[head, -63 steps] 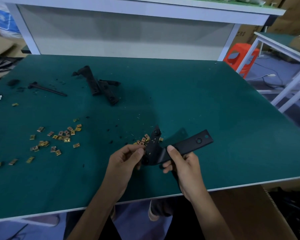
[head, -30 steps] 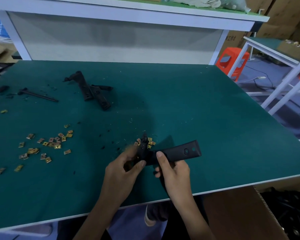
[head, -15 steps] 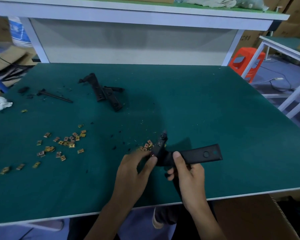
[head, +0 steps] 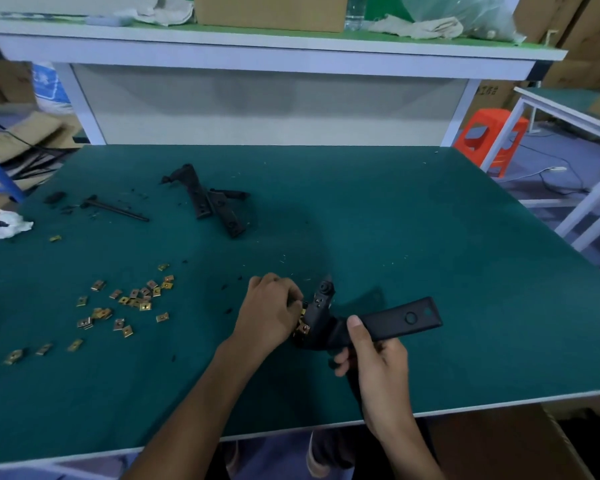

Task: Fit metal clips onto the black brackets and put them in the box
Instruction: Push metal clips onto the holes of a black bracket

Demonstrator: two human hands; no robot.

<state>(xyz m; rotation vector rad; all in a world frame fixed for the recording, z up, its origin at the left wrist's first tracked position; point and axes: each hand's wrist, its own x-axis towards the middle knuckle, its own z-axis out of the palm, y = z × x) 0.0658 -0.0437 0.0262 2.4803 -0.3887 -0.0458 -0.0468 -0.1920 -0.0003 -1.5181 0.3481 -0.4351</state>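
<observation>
On green table (head: 430, 237), loose metal clips (head: 145, 306)

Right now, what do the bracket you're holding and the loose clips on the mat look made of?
Bracket: matte black, dull and even without glints, so moulded plastic or coated metal; I cannot tell which. Loose clips: thin sheet metal, yellow-gold plated finish, judging by their bright glints.

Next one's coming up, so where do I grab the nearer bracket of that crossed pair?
Take the nearer bracket by its flat arm's free end, pinched across the width, from the near side: that end points toward you, clear of the other bracket.
</observation>
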